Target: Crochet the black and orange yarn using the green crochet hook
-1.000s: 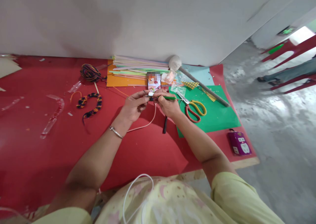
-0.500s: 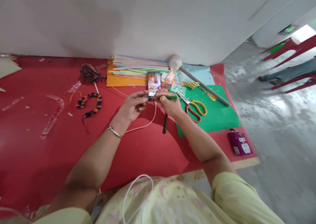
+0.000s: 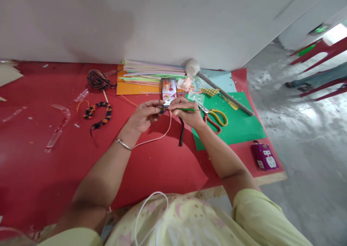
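Observation:
Pinched in my left hand [image 3: 145, 116] is a small dark piece of crochet [image 3: 162, 110], mostly covered by the fingers. My right hand [image 3: 188, 112] grips a green-handled crochet hook [image 3: 187, 109] whose tip points left at that piece. Both hands are close together, just in front of a lit phone [image 3: 168, 93] with a white cable. An orange strand of yarn [image 3: 129, 100] runs toward my left hand. On the left lie a multicoloured ball of yarn [image 3: 97, 80] and a curved strip of dark and orange crochet [image 3: 104, 121].
Scissors [image 3: 218, 119] with red and yellow handles rest on green card [image 3: 235, 130] beside a grey stick [image 3: 225, 94]. Pale pipe cleaners [image 3: 154, 70] lie along the wall. A purple box [image 3: 264, 156] sits near the right edge; beyond it are red chairs and a person's leg.
The hook in my right hand has turned to lie flatter, and my right fingers have shifted slightly around it. My left hand keeps its pinch almost in place.

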The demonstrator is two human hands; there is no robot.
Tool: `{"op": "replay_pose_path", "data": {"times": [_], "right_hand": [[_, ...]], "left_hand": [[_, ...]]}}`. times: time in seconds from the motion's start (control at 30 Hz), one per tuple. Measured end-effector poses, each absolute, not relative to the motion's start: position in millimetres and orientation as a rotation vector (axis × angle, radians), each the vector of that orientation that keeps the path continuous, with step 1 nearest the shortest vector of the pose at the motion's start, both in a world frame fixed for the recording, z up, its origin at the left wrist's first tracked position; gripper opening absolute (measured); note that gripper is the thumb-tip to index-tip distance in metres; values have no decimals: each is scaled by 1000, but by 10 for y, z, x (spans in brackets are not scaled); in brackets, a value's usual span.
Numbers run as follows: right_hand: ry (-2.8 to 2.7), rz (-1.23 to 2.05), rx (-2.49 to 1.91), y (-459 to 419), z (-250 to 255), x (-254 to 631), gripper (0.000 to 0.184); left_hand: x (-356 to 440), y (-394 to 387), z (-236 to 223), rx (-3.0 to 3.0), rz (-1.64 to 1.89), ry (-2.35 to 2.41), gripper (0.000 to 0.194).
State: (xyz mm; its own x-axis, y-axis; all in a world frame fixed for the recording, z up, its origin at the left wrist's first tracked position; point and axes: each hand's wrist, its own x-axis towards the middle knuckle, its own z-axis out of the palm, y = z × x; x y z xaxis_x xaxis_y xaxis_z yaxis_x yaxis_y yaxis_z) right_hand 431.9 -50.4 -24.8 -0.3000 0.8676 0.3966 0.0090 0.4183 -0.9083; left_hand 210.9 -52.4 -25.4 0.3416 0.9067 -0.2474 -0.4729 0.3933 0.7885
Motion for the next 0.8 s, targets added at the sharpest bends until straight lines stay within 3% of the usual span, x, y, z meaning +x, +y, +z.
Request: {"op": "replay_pose_path", "data": {"times": [0.4, 0.8], "right_hand": [[-1632, 1039, -798, -513, -246, 4327, 27], [-1646, 1007, -808, -516, -230, 4352, 23]], "left_hand": [[2186, -547, -243, 624, 1023, 796, 42], [2176, -556, -216, 691, 1033, 808, 35]]}}
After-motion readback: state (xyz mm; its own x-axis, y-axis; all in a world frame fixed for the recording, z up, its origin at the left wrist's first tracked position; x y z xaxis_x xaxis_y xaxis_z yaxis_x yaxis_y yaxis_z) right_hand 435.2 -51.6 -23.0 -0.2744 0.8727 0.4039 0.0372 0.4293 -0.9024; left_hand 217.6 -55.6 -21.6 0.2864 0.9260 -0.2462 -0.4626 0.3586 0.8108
